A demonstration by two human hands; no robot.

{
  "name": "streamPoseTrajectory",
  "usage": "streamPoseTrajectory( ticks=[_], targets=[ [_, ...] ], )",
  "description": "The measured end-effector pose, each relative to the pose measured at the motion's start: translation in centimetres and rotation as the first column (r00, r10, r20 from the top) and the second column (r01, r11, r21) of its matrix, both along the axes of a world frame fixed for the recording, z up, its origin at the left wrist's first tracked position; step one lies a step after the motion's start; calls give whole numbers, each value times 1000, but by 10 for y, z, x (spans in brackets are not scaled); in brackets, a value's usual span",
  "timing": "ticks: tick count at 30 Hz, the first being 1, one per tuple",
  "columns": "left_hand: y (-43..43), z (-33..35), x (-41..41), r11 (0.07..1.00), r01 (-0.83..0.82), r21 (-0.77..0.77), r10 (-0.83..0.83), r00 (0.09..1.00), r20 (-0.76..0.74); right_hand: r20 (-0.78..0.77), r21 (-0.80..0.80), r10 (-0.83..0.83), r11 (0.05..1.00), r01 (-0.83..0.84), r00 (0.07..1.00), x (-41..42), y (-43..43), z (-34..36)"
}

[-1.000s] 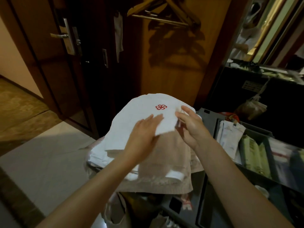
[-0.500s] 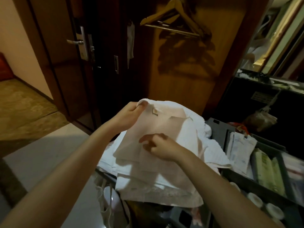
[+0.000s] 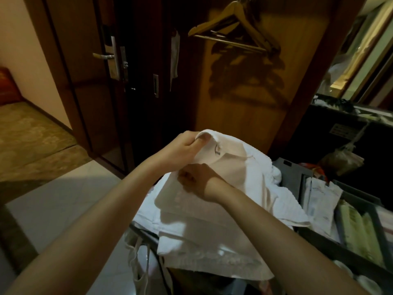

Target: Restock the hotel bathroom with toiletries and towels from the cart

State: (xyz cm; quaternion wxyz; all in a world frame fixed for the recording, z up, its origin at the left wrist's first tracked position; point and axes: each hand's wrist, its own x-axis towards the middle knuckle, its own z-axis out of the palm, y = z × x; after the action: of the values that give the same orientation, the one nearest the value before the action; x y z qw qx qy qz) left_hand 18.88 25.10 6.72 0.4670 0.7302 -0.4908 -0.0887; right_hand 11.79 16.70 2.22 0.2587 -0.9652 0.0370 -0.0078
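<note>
Two hands [image 3: 187, 165] pinching white folded towel [image 3: 229, 167], small label showing

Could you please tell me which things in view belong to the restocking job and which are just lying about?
Part of the job:
- folded towel, gripped by left hand and right hand
- towel stack beneath it
- cart
- white packets and green packets in its tray

Just lying about:
- wooden hangers
- door handle
- brown bag
</note>
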Motion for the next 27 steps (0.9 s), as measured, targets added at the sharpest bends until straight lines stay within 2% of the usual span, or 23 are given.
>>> streamPoseTrajectory(
  ticks=[3,6,9,12,14,18,20,24,27],
  targets=[
    [-1,0,0,1000,23,3,-23,1000,2,-43,27,18,999,-17,999,6,0,-6],
    [-1,-3,-1,999,29,17,-29,1000,-9,-141,-57,62,996,-71,988,7,-1,-26],
    [-1,-6,-4,998,41,47,-41,999,-2,-155,-95,47,994,-62,987,4,-2,-34],
    [-2,-6,-5,997,65,35,-65,998,-13,-75,-28,31,999,-33,997,0,-17,-27],
    [-4,-6,-5,999,51,-2,-51,998,-24,10,-91,-35,995,35,999,-1,-34,-25],
    [-6,-4,0,999,6,-50,-10,996,-85,129,-210,-250,939,273,960,3,-60,-21],
    [-7,0,8,993,-36,-110,23,992,-121,133,-155,-308,932,327,942,9,-71,-22],
    [-10,10,29,977,-148,-157,113,970,-215,87,66,-342,939,337,936,24,-89,-24],
    [-9,14,41,972,-168,-166,126,963,-238,27,46,-357,933,356,934,41,-95,-21]
  ],
)
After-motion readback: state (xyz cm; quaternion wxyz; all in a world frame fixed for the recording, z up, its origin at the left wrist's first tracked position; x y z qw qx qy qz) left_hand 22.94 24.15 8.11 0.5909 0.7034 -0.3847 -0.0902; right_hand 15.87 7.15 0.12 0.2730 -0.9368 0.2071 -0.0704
